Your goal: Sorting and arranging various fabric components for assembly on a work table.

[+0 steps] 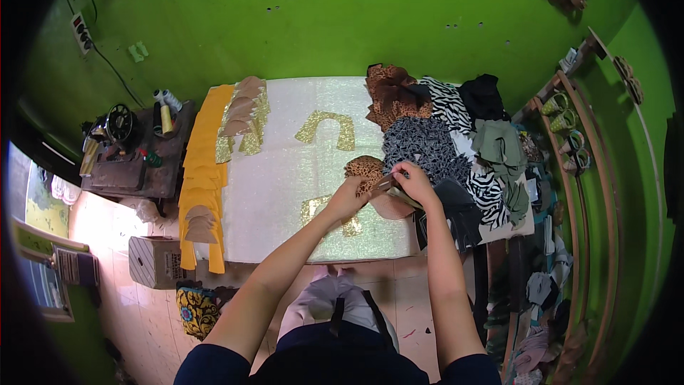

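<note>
Over the right front of the table, my hands are close together at a small brown piece (382, 184), too small to name. My left hand (347, 198) is closed at its left end, beside a leopard-print fabric piece (364, 168). The fingers of my right hand (415, 182) are pinched at its other side; what is in them I cannot make out. Just beneath lies a rounded tan piece (390, 207), partly covered by my hands. A gold glittery U-shaped piece (326, 128) lies farther back, and another gold piece (313, 208) is partly under my left forearm.
Yellow fabric strips (203, 171) run along the table's left edge, with stacked tan pieces (201, 224) on them. Dark patterned fabric (424, 146), zebra-print fabric (488, 192) and olive fabric (501, 146) crowd the right side. A sewing machine (121, 125) stands left; a wooden rack (591, 171) stands right.
</note>
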